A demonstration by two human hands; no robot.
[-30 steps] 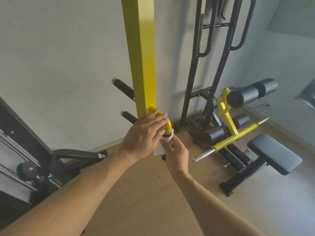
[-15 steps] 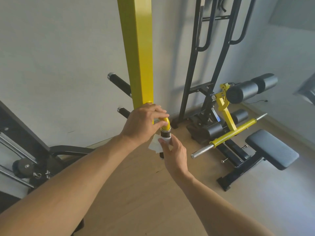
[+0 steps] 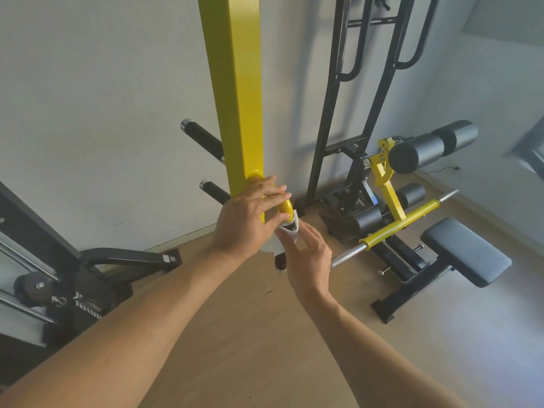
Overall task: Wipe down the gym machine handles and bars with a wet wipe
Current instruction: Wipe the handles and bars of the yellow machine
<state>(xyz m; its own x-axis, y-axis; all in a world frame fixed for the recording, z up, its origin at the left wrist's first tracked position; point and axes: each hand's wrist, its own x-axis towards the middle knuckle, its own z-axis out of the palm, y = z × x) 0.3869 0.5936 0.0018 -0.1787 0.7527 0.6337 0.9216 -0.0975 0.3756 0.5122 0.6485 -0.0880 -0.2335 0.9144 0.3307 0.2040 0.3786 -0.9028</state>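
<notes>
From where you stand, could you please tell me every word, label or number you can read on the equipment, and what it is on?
None is readable.
A small white sticker on the end of the black base bar at the left carries dark marks, too small and blurred to read.
The yellow post and the wet wipe show no print.

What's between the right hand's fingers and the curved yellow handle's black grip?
The white wet wipe, wrapped round the black grip under the curved yellow handle; the right hand presses it there, head view.
</notes>
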